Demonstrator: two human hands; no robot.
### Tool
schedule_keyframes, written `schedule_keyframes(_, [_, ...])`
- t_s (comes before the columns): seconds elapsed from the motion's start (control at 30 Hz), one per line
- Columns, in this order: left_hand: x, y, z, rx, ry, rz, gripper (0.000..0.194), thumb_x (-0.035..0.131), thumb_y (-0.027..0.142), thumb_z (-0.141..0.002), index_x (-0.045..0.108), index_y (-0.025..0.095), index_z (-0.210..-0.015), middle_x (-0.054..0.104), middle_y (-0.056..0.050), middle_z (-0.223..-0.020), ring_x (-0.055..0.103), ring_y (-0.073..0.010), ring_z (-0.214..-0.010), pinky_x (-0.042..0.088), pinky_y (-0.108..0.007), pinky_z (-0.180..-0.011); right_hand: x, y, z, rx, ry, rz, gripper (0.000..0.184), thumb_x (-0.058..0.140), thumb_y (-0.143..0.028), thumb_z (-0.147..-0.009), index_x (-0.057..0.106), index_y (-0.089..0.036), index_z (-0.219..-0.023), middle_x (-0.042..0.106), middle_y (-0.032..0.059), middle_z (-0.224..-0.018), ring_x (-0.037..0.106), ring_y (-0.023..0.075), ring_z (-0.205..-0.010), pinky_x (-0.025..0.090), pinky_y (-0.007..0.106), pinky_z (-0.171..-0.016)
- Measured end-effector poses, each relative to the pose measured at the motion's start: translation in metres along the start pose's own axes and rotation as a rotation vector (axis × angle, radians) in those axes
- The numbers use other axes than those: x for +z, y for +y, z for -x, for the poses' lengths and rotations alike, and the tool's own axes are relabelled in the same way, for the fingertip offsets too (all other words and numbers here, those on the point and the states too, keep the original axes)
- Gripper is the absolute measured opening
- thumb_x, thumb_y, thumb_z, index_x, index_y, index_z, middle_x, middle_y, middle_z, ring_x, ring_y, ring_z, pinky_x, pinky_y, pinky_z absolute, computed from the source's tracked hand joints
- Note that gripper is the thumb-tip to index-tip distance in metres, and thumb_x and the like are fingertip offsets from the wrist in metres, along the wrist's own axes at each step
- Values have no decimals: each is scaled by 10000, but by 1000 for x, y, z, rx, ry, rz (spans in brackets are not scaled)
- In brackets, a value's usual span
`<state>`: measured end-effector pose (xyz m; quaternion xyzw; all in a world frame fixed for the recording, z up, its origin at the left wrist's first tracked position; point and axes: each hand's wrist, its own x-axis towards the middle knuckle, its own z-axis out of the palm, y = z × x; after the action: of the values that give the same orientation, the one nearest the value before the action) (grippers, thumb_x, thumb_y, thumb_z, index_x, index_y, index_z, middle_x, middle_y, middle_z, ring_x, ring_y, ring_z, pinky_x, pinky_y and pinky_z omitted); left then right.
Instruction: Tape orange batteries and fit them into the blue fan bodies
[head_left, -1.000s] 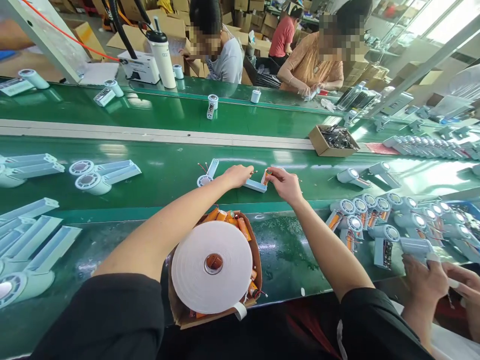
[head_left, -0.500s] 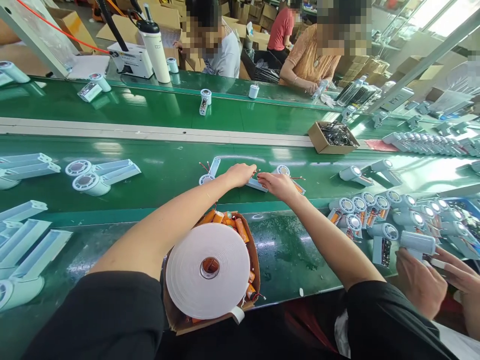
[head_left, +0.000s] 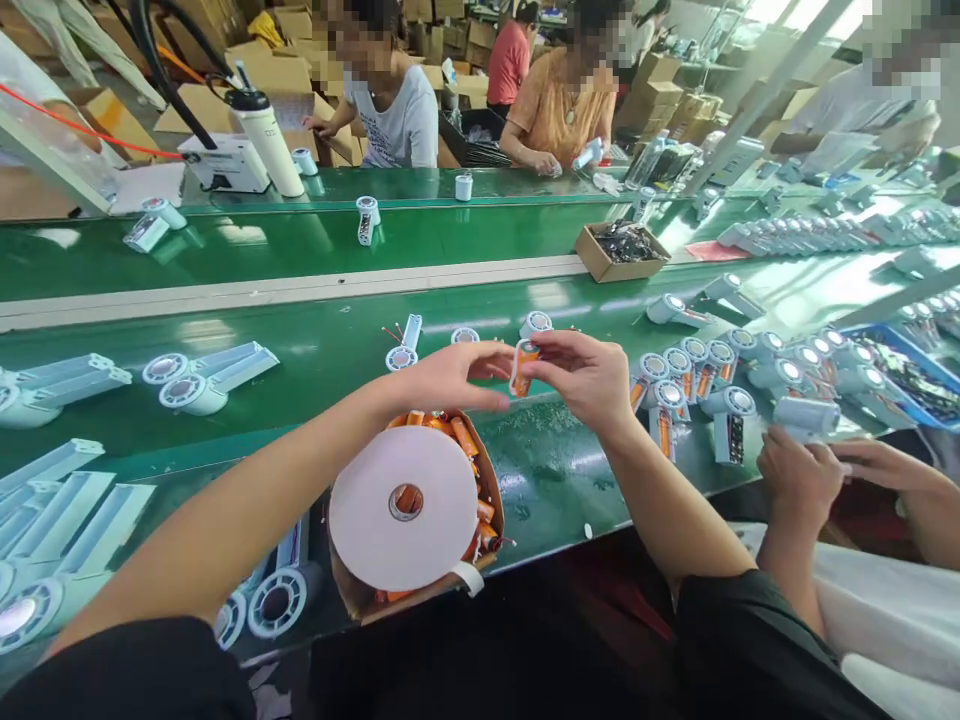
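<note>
My left hand (head_left: pixel 450 378) and my right hand (head_left: pixel 585 375) meet above the green belt (head_left: pixel 315 340), both pinching a small orange battery cell (head_left: pixel 523 366) with a white strip on it. Just below them a big roll of white tape (head_left: pixel 405 505) lies on a cardboard box of orange cells (head_left: pixel 469 440). Light-blue fan housings (head_left: pixel 401 345) lie on the belt beyond my hands, one (head_left: pixel 536 323) close behind the cell.
A co-worker's hands (head_left: pixel 799 475) work on a housing (head_left: pixel 806 415) at the right, beside several grouped housings (head_left: pixel 697 370). More housings (head_left: pixel 202 375) lie at left. A cardboard parts box (head_left: pixel 619 250) sits on the belt. People sit across the far belt near a white bottle (head_left: pixel 266 140).
My hands have come up off the belt and back toward me, leaving the housing there. They now hold an orange cell between them. The view has shifted.
</note>
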<state>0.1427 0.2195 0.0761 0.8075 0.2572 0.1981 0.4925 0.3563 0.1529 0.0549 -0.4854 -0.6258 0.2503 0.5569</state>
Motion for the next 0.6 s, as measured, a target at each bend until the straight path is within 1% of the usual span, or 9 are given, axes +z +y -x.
schedule_keyframes(0.07, [18,25,42,-28,0,134,413,896,343,-745,754,185,-1100,813,-71,-1100,761,-245,-1101,603,-348,-997,8,-28,20,-68,-71,4,244,922,-397,-800,855,-247,-980,833,22,-891,782,188,-746,706,355,-762])
schedule_keyframes(0.1, [30,34,62,-62,62,201,397,908,375,-754,763,185,-1071,818,-72,-1049,773,-256,-1064,621,-362,-969,13,-40,29,-101,-107,9,241,928,-406,-803,860,-254,-977,836,21,-895,776,182,-732,699,344,-749])
schedule_keyframes(0.2, [65,42,113,-105,392,327,359,941,418,-750,804,200,-1001,827,-65,-946,795,-261,-935,661,-383,-888,24,-65,56,-169,-226,-2,287,936,-452,-812,863,-268,-1021,847,35,-943,778,191,-757,685,332,-763])
schedule_keyframes(0.27, [85,39,141,-64,597,380,374,964,398,-730,826,211,-1023,839,-74,-991,807,-253,-918,677,-364,-862,29,-75,72,-155,-277,-61,344,878,-499,-877,843,-259,-1120,850,45,-977,788,199,-787,680,332,-782])
schedule_keyframes(0.33, [101,35,164,-11,748,442,400,974,373,-728,833,216,-1068,845,-86,-1038,819,-248,-947,685,-339,-869,31,-82,86,-109,-319,-130,347,763,-520,-977,818,-237,-1169,846,46,-950,786,189,-772,669,310,-751])
schedule_keyframes(0.4, [113,33,183,23,804,498,418,982,350,-726,831,218,-1093,848,-91,-1034,824,-257,-979,691,-344,-893,31,-88,97,-68,-382,-180,330,667,-503,-1045,813,-222,-1138,841,45,-920,785,176,-758,653,279,-719])
schedule_keyframes(0.47, [122,34,195,14,805,574,438,990,342,-721,824,223,-1108,850,-86,-1009,826,-264,-977,701,-363,-888,32,-93,104,-54,-462,-261,346,659,-510,-1050,804,-213,-1152,844,62,-983,805,186,-827,660,280,-764])
schedule_keyframes(0.53, [129,34,202,-13,836,688,452,999,362,-713,817,240,-1109,850,-70,-1002,829,-248,-943,707,-352,-857,33,-97,108,-70,-528,-365,434,743,-550,-988,768,-213,-1259,835,88,-1115,813,217,-965,670,315,-865])
schedule_keyframes(0.6, [135,34,207,-27,894,786,458,1002,395,-710,813,261,-1106,849,-55,-1023,828,-221,-910,706,-319,-831,37,-99,111,-118,-558,-392,578,876,-535,-873,729,-220,-1335,814,103,-1215,797,237,-1058,663,346,-942])
